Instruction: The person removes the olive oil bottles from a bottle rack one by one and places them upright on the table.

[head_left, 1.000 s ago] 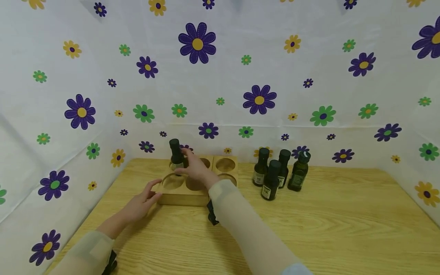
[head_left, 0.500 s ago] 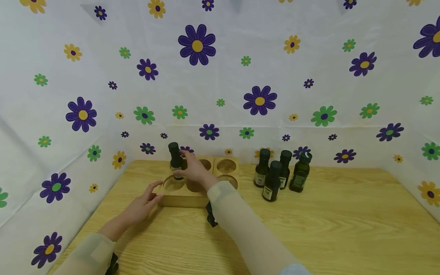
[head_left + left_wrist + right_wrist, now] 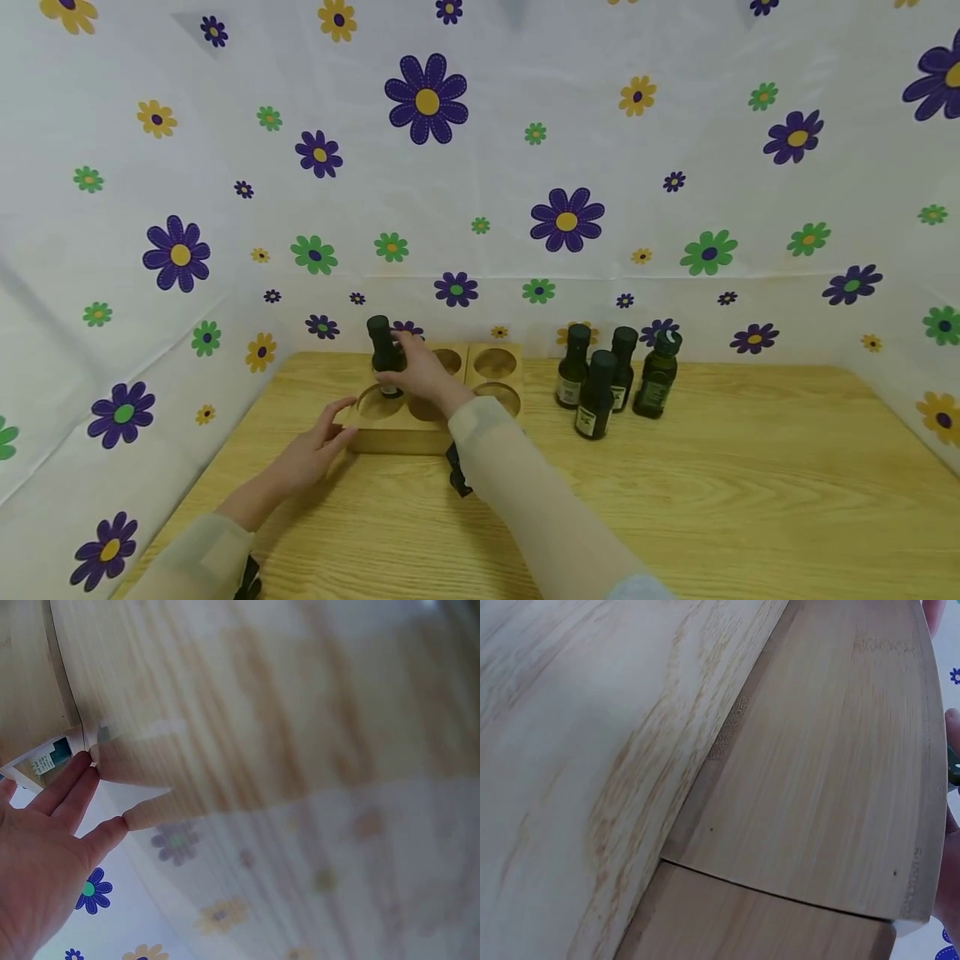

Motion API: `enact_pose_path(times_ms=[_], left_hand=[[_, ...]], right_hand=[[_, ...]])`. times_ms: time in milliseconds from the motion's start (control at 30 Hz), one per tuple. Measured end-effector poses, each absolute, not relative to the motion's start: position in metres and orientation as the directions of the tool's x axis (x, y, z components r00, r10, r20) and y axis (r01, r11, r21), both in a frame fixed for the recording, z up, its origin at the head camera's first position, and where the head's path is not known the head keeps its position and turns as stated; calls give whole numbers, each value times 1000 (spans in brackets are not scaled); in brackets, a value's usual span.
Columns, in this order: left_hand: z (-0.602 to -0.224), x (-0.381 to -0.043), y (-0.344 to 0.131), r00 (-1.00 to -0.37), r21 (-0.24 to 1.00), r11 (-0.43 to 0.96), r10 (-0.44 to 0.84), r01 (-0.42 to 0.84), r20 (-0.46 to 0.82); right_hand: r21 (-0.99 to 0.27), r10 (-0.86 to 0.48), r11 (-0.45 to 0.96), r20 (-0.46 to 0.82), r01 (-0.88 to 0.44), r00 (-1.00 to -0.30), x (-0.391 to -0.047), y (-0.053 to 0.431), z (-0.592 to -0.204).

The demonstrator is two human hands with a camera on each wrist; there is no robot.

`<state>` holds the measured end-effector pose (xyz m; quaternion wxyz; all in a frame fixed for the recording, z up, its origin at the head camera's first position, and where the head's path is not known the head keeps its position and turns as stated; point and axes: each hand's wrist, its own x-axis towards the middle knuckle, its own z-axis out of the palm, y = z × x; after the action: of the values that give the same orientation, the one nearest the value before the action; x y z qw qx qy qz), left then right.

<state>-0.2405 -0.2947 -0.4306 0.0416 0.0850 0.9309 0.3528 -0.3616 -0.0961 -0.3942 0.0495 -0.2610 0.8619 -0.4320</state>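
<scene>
My right hand [image 3: 422, 371] pinches a small dark glass bottle [image 3: 386, 352] with a black cap, upright at the left end of the wooden holder [image 3: 405, 442]. In the head view the bottle's lower end overlaps the back of the front-left round hole. My left hand [image 3: 307, 454] rests its fingertips at the holder's left front corner, fingers spread and relaxed. The left wrist view shows that hand [image 3: 52, 832] at the holder's end, where a label and dark glass [image 3: 52, 756] show through an opening. In the right wrist view, only finger edges appear beyond the holder's side [image 3: 817, 765].
Several dark bottles [image 3: 592, 396] stand grouped on the wood-grain table [image 3: 712, 483] right of the holder. One has a greener label [image 3: 655, 383]. The holder's right section [image 3: 495, 364] has round holes too. A flowered white cloth [image 3: 480, 167] hangs behind and at the sides.
The bottle in my right hand has come down slightly and toward me over the holder. My left hand keeps its place at the corner. The head view has shifted a little.
</scene>
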Motion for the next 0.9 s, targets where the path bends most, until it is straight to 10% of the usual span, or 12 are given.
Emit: enact_pose_path(times_ms=[900], left_hand=[[-432, -240, -297, -981, 668, 732, 195, 136, -14]], right_hand=[[-724, -457, 532, 191, -439, -869, -363, -98, -398]])
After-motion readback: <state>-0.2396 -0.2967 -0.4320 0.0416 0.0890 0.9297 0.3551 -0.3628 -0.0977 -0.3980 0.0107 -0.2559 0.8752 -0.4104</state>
